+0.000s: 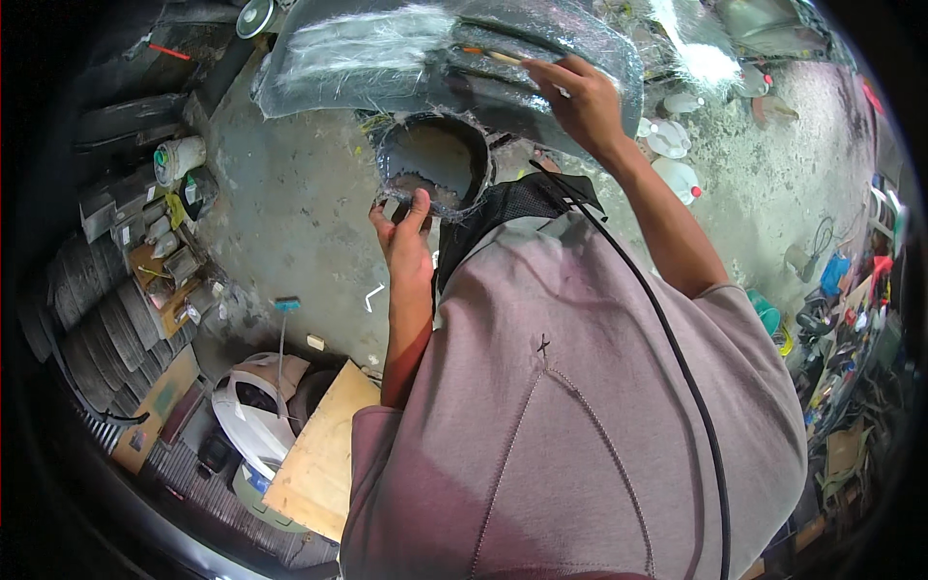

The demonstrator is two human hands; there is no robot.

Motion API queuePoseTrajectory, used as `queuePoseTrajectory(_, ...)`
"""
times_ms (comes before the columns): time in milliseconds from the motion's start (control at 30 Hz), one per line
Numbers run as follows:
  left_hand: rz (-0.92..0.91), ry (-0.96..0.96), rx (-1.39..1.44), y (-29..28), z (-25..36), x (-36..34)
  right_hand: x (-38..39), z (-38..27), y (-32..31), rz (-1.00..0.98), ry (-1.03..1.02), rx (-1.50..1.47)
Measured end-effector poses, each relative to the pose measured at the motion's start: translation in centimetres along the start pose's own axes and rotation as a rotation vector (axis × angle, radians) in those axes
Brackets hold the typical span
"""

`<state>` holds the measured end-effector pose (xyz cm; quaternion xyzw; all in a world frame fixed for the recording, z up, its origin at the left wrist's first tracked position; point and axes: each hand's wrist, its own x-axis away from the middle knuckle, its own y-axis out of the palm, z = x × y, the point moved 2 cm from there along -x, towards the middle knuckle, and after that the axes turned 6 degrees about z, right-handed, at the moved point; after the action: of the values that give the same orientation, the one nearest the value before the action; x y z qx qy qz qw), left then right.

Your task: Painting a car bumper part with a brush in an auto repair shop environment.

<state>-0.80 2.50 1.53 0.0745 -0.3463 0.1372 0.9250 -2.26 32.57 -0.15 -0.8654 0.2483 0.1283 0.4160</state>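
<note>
My left hand (pixel 406 237) grips the near rim of a dark, round pot (pixel 433 159), thumb up at the edge. Ragged, stringy fibres fringe that rim, and some murky liquid or residue lies inside. In my right hand (pixel 585 101) is a slim paintbrush (pixel 503 58) with a pale wooden handle and an orange part towards its tip. The brush reaches over a large, glossy dark panel (pixel 358 92) with ridges. White, fibrous matting (pixel 372 43) covers the panel's left part. Whether the bristles touch the surface is hard to tell.
Several white plastic bottles (pixel 670 139) stand on the concrete floor (pixel 280 184) beyond my right arm. A tub (pixel 180 159) and stacked dark parts (pixel 82 290) line the left. A wooden board (pixel 324 454) lies near my left elbow; clutter (pixel 851 358) fills the right side.
</note>
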Motion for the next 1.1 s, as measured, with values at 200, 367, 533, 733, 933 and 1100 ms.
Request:
queuePoseTrajectory(200, -0.002, -0.017, -0.051, -0.6, 0.3, -0.1, 3.6, 3.0, -0.9, 0.024, 0.243, 0.071)
queuePoseTrajectory(367, 0.009, -0.007, -0.028, -0.4, 0.0, 0.1, 7.3, 4.4, -5.0, 0.137, 0.462, -0.138)
queuePoseTrajectory(533, 0.021, -0.017, -0.078, 0.0, 0.2, 0.1, 1.6, 5.0, -1.4, 0.134, 0.699, -0.486)
queuePoseTrajectory(733, -0.006, -0.007, -0.131, -0.6, 0.3, -0.5, 0.6, 7.8, -1.8, 0.000, 0.575, -0.064)
queuePoseTrajectory(933, -0.028, 0.008, -0.092, -0.8, 0.0, 0.0, -0.5, 7.5, -5.9, 0.035, 0.526, -0.047)
queuePoseTrajectory(1100, -0.008, -0.016, -0.119, -0.6, 0.0, -0.3, -5.1, 5.1, -0.2, 0.061, 0.578, -0.346)
